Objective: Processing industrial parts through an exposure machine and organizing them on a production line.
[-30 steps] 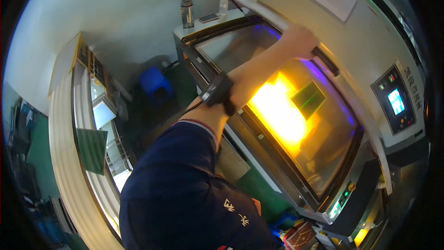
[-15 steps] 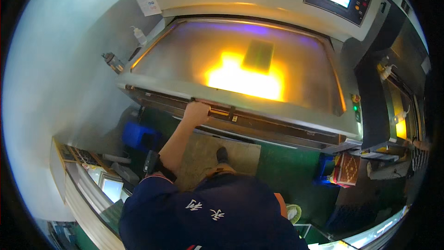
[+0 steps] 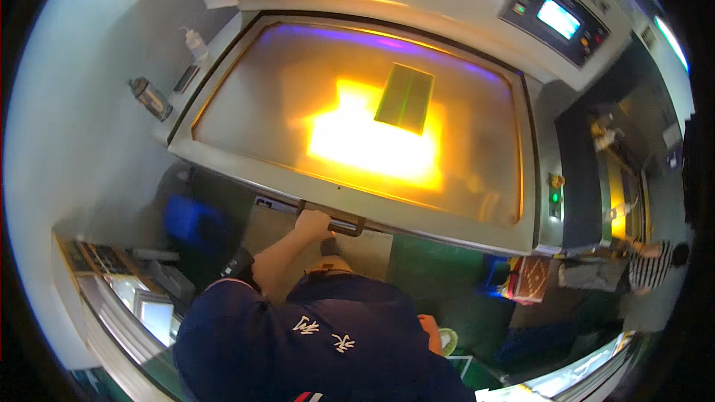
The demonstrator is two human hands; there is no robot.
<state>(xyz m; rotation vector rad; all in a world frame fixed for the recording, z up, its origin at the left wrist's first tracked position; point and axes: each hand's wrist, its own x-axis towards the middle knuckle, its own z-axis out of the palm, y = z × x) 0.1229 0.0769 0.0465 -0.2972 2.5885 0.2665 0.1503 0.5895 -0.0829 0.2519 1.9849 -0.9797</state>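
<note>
L hand (image 3: 313, 223) at the dark handle (image 3: 351, 227) on the front of the lid (image 3: 328, 187): I have its fingers wrapped round the bar near the handle's L end. R hand (image 3: 430, 333) low by the body's R side, well apart from the lid & partly hidden; I can't tell if its fingers are wide or narrow, or if they hold anything. Green panel (image 3: 406, 98) slightly R of ctr. & toward the rear, set a bit askew, seemingly under the lid's clear sheet, w/ a bright yellow glow (image 3: 372, 152) in front & to its L. Status, my est.: panel in place (done); lid down or nearly so, tho' from this angle I can't confirm it sits fully home. Left, as I judge it: any final seating, plus release of the handle, L hand being not yet off it. Control unit (image 3: 557, 18) upper R w/ lit screen; green lamp (image 3: 555, 197) lit at R front. Periphery: dark bottle (image 3: 150, 98), phone (image 3: 185, 79) & white squeeze bottle (image 3: 195, 45) far L; co-worker in striped top (image 3: 649, 266) far R, apart from my hands.
</note>
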